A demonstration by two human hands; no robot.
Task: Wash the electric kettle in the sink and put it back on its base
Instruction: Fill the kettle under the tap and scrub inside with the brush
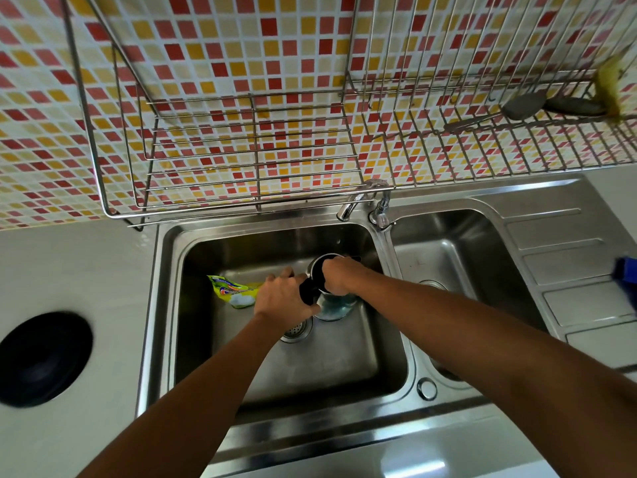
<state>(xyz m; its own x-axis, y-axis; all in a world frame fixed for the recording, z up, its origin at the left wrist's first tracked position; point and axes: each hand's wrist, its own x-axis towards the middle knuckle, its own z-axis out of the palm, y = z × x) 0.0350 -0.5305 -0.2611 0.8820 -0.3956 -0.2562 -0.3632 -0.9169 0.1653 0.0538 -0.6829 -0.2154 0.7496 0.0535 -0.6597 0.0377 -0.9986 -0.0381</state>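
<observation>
A pale countertop (86, 270) carries a stainless double sink (396, 401). Both hands meet over the left basin (344, 367), where the kettle (332, 307) stands on the basin floor just beyond the drain strainer (296, 331). A yellow-green sachet (232, 291) lies on that floor just left of the left hand (284, 300). Far left of the hands, a round black base (43, 358) sits on the counter. Right of the right hand (339, 276) lie the smaller basin (444, 250) and ribbed drainboard (558, 257), with a blue object (625, 281) at its far edge.
</observation>
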